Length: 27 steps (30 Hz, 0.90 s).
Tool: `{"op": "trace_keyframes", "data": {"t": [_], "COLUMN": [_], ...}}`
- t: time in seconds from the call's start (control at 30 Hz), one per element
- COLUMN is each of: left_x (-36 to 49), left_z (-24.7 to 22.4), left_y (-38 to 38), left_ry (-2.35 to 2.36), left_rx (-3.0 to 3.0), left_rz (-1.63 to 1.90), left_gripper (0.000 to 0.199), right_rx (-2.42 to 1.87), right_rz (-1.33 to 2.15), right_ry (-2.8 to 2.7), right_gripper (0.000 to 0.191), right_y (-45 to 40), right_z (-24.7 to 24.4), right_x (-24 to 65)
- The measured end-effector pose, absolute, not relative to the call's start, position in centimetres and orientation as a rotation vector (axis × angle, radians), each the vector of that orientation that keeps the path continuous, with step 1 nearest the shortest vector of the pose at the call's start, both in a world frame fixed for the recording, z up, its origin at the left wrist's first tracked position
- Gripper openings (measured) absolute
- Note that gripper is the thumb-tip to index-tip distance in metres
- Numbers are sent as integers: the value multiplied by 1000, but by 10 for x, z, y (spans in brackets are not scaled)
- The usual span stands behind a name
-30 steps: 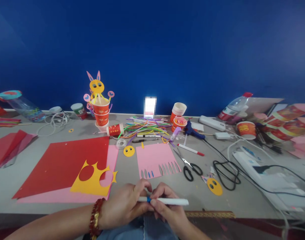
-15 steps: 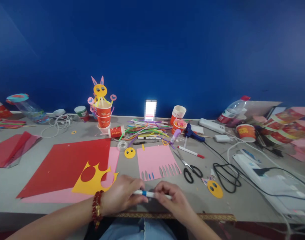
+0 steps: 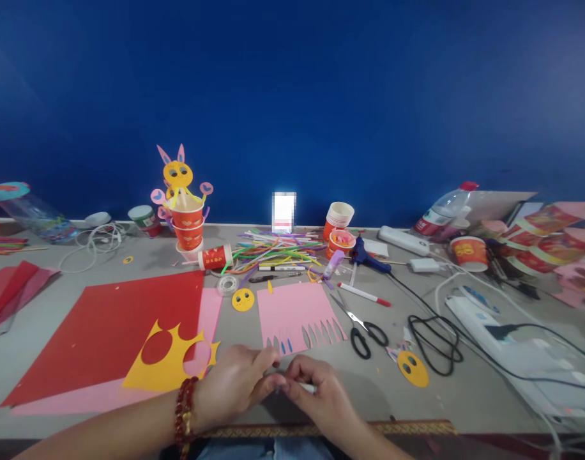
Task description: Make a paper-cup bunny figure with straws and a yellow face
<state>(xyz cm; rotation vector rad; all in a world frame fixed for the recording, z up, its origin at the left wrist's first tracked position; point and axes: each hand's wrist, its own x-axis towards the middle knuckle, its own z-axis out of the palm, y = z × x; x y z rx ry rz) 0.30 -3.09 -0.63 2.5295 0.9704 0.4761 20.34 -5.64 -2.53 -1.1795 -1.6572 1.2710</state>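
White marker [image 3: 308,387] | blue band now hidden | hands [image 3: 232,383] [image 3: 324,386] closer together: right curled round it, left half-curled, hold unclear

The left hand [image 3: 239,383] and right hand [image 3: 316,386] meet fingertip to fingertip above the near edge of a grey table [image 3: 393,396]. The right hand's fingers close on a white pen [image 3: 308,388], mostly hidden; whether the left hand grips it too cannot be seen. A red bead bracelet [image 3: 183,409] circles the left wrist. Beyond the hands lies a pink sheet [image 3: 292,310] with leaf-shaped cutouts along its near edge, black-handled scissors [image 3: 354,317] just to its right. On the left, a yellow sheet [image 3: 153,375] with round gaps overlaps a red sheet [image 3: 115,326]. Farther back, a rabbit-eared yellow face [image 3: 178,174] tops stacked red cups [image 3: 188,222], and a blue glue gun [image 3: 366,258] rests right of a heap of coloured stems [image 3: 283,246].
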Motion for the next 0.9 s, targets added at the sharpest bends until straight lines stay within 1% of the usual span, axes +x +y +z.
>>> {"op": "trace_keyframes", "data": {"t": [0.1, 0.17, 0.33, 0.43, 0.6, 0.67, 0.77, 0.9], "left_x": [3, 1, 0, 6, 19, 21, 21, 18], "left_z": [4, 9, 12, 7, -9, -13, -9, -1], "left_y": [-17, -4, 57, 100, 147, 155, 153, 120], "left_ry": [1000, 1054, 1329, 1472, 1621, 1640, 1611, 1414], "left_rx": [2423, 2334, 2339, 2342, 2410, 2451, 2542, 2694], "left_rz": [391, 411, 690, 760, 773, 738, 689, 579], "left_gripper": [26, 28, 25, 28, 25, 23, 18, 19], "right_rx": [-1192, -1205, -1365, -1535, -1802, -1881, -1925, -1964], "right_rz": [1174, 1055, 586, 320, -66, -147, -168, -139], "right_ry": [-1751, -1821, -1838, -1847, -2040, -2103, -2165, -2212], "right_gripper": [29, 20, 25, 19, 20, 20, 16, 10], "right_y": [-47, -41, -25, -19, -26, -31, -32, -27], "right_z": [-14, -8, -7, -11, -19, -25, -31, -31], "right_x": [211, 221, 265, 298, 335, 341, 346, 349]}}
